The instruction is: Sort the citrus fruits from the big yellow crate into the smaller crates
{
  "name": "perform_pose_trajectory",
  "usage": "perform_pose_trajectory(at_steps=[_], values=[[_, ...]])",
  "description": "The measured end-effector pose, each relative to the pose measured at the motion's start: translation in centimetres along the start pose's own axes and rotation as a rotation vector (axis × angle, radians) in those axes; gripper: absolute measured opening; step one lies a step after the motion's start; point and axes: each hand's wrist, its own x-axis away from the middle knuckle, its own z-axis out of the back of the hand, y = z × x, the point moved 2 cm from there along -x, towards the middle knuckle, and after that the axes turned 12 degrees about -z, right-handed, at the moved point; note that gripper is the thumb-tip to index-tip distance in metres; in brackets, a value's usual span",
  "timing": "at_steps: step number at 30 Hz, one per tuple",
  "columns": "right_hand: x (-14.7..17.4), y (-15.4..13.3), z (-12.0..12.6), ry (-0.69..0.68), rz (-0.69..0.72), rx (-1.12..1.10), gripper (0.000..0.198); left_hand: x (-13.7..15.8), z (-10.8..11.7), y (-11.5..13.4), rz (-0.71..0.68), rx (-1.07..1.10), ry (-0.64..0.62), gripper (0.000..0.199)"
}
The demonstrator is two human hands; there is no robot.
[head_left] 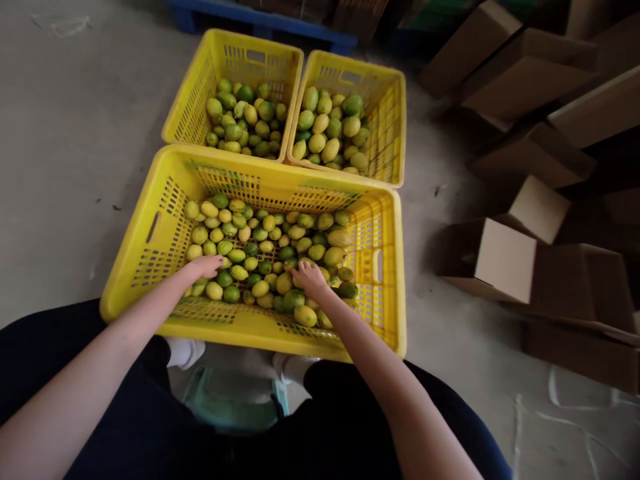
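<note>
Nearest the camera, the left forearm and right forearm are extended over dark trousers and across the front edge of the large crate. The left hand is lowered onto the fruit toward the crate's left end; the right hand is placed on fruit right of the crate's middle, nearer the front edge than the back. In both hands the fingers are bent downward; whether any fruit is grasped cannot be told. Green and yellow pieces are mixed on the crate floor, stopping short of its left edge. Beyond the back edge, further fruit is held in the left small crate and the right small crate. Cartons are noted at far right.

For sound handling, it is judged that pieces should be parted with light fingertip pressure, turned for inspection of every side, and not dropped or pressed against the mesh.

Fingertips and the undersides of the fruit are hidden. The stool is partly covered by the trousers, the cartons are cut off at the right, and fine skin marks cannot be made out.
</note>
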Motion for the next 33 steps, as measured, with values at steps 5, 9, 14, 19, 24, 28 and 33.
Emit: perform_pose_trajectory(at_steps=[5,9,14,19,24,28,33], values=[[0.8,1.0,0.3,0.071,-0.006,-0.038,0.056,0.6,-1.1,1.0,-0.007,-0.544,-0.387,0.022],[4.6,3.1,3.9,0.266,-0.145,-0.348,0.065,2.6,-6.7,-0.9,-0.072,-0.764,-0.650,0.010],[11.3,4.2,8.0,0.487,-0.072,-1.498,0.051,5.4,-14.6,-5.9,-0.006,-0.892,-0.785,0.024],[12.7,3.6,9.8,0.396,-0.103,-2.001,0.046,6.9,-17.5,-8.1,0.121,-0.922,-0.682,0.032],[11.4,3.4,11.0,0.051,-0.149,-2.102,0.062,8.1,-16.9,-6.1,0.201,-0.725,-0.549,0.035],[12.0,2.9,11.6,-0.164,-0.024,-2.126,0.067,9.2,-16.1,-2.3,0.258,-0.410,-0.483,0.035],[13.5,0.8,12.7,-0.103,0.164,-2.219,0.060,10.8,-15.6,5.9,0.176,0.000,-0.456,0.037]])
